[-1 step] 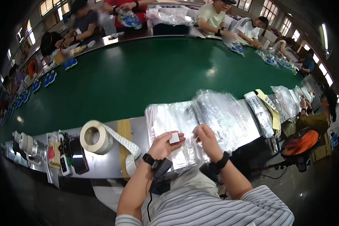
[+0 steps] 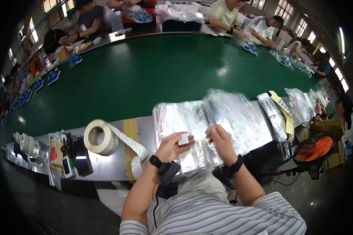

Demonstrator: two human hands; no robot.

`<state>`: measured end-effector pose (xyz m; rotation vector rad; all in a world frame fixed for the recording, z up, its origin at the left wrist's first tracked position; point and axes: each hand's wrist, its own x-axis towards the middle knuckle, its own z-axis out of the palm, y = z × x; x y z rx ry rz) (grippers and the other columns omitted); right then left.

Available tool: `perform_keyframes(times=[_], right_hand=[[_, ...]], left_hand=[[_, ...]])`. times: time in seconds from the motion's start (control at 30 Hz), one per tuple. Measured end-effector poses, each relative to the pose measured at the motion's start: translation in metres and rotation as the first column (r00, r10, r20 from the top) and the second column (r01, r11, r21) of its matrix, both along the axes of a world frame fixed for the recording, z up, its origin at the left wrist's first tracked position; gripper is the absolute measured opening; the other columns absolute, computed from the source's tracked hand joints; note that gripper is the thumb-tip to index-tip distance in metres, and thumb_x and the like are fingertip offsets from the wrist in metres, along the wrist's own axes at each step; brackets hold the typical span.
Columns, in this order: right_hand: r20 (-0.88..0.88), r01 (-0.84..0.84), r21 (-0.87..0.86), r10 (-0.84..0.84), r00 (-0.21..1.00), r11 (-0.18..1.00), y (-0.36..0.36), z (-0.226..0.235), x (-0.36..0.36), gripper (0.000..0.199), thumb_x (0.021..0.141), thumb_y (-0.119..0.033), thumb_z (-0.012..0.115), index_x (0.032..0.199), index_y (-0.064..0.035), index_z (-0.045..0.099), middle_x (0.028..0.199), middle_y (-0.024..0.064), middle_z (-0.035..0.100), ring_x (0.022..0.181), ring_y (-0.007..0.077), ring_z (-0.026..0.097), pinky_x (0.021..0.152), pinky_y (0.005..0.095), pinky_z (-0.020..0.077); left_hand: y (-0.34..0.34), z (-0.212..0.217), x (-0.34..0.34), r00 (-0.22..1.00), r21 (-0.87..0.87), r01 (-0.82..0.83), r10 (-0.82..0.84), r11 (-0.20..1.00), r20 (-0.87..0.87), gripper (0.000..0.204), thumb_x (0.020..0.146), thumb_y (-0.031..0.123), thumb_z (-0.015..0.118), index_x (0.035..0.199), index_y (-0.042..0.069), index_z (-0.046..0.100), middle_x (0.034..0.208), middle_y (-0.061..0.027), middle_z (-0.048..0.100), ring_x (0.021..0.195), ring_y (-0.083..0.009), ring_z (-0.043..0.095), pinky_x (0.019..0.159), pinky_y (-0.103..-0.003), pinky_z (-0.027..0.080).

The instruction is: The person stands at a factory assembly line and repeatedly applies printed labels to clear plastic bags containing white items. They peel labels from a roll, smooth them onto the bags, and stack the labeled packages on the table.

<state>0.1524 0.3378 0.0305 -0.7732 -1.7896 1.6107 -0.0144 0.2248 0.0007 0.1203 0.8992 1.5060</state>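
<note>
Green belt (image 2: pixel 153 74) fills the middle of the long workroom, with other people seated along its far side and to the right, each busy over small blue items and clear bags. On my side a grey tabletop (image 2: pixel 110 164) runs along the belt's near edge, and that is where my two hands work.

From the head view, my left hand (image 2: pixel 172 145) pinches a small white tag (image 2: pixel 183 139) between thumb and fingertips, fingers closed on it and the tag held face-up, I judge so it can be read or set against a bag. My right hand (image 2: pixel 219 139) sits just right of the tag, fingers curled down onto the top clear bag (image 2: pixel 192 129) of the stack; they seem to nip its edge, though I cannot tell for sure whether they grip or only press. A second stack of bags (image 2: pixel 239 113) lies beyond the right fingertips, fanned toward the belt, probably so each one peels off easily.

Both forearms come up from the lower edge, elbows bent and close to the body, wrists raised a little above the tabletop. Each wrist wears a black band with a small unit hanging under it.

Well left of the left fingers stands a tape roll (image 2: pixel 100 137) with its white strip trailing toward them, within easy reach. Farther left lie a phone (image 2: pixel 82 158) and some small tools.
</note>
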Motion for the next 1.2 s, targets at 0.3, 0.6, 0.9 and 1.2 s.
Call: perform_keyframes(times=[0.3, 0.6, 0.9, 1.2], right_hand=[[0.254, -0.496, 0.245, 0.439, 0.862, 0.833, -0.024, 0.002, 0.004, 0.053, 0.083, -0.019, 0.072, 0.128, -0.0025, 0.048, 0.130, 0.0149, 0.050, 0.116, 0.0260, 0.055, 0.098, 0.0369, 0.0446], [0.006, -0.023, -0.023, 0.023, 1.000, 0.999, -0.012, 0.001, -0.003, 0.028, 0.101, -0.017, 0.043, 0.105, 0.0005, 0.064, 0.102, 0.0105, 0.067, 0.093, 0.0179, 0.063, 0.081, 0.0316, 0.0501], [0.245, 0.382, 0.798, -0.829, 0.502, 0.467, 0.071, 0.004, 0.142, 0.042, 0.086, -0.011, 0.063, 0.122, 0.0055, 0.050, 0.129, 0.0200, 0.044, 0.121, 0.0332, 0.043, 0.101, 0.0435, 0.0360], [0.358, -0.504, 0.491, 0.363, 0.860, 0.711, -0.061, 0.006, -0.020, 0.023, 0.087, -0.011, 0.064, 0.108, -0.0011, 0.062, 0.105, 0.0198, 0.064, 0.093, 0.0318, 0.064, 0.081, 0.0373, 0.0508]], left_hand=[[-0.010, 0.013, 0.010, 0.955, 0.075, 0.030, -0.051, 0.997, 0.291, 0.061, 0.100, 0.049, 0.036, 0.137, 0.001, 0.032, 0.120, -0.0186, 0.051, 0.112, -0.0358, 0.056, 0.096, -0.053, 0.049], [-0.121, 0.037, 0.016, 0.942, 0.275, -0.180, 0.246, 0.944, -0.229, 0.045, 0.103, 0.028, 0.038, 0.134, -0.005, 0.042, 0.133, -0.0251, 0.051, 0.116, -0.0324, 0.057, 0.093, -0.041, 0.050], [-0.232, -0.038, 0.034, 0.507, -0.177, -0.828, 0.577, 0.532, -0.641, 0.028, 0.101, 0.022, 0.046, 0.121, 0.004, 0.053, 0.112, -0.0051, 0.058, 0.096, -0.0108, 0.052, 0.080, -0.026, 0.042], [-0.208, -0.059, 0.036, 0.905, -0.067, -0.273, 0.233, 0.960, -0.355, 0.022, 0.098, 0.019, 0.057, 0.104, -0.002, 0.061, 0.089, -0.0029, 0.065, 0.082, -0.0100, 0.062, 0.078, -0.025, 0.050]])
